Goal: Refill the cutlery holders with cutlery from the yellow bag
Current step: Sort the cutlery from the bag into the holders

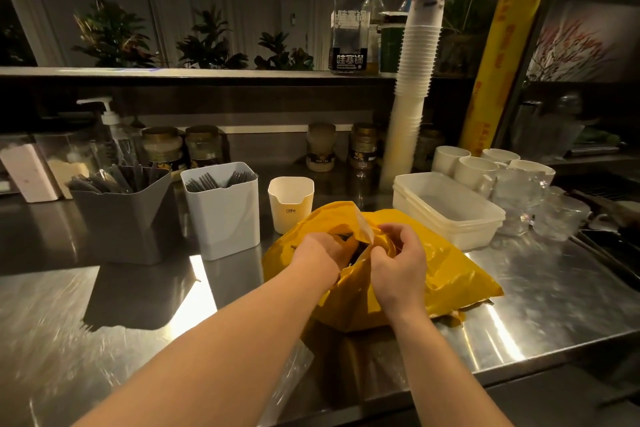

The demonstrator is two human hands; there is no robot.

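The fingertips of the left hand [317,253] are hidden inside the mouth of the yellow bag [450,274], so it cannot be told whether anything is gripped there. Only dark shapes are glimpsed in the opening, and what they are cannot be made out. The bag, crumpled and glossy, is laid on the steel desk [104,322] just in front of a small cream holder [289,208], with a white holder [225,218] of forks and a dark grey holder [121,225] further left. The bag's rim is pinched by the curled fingers [391,230] of the right hand [401,267].
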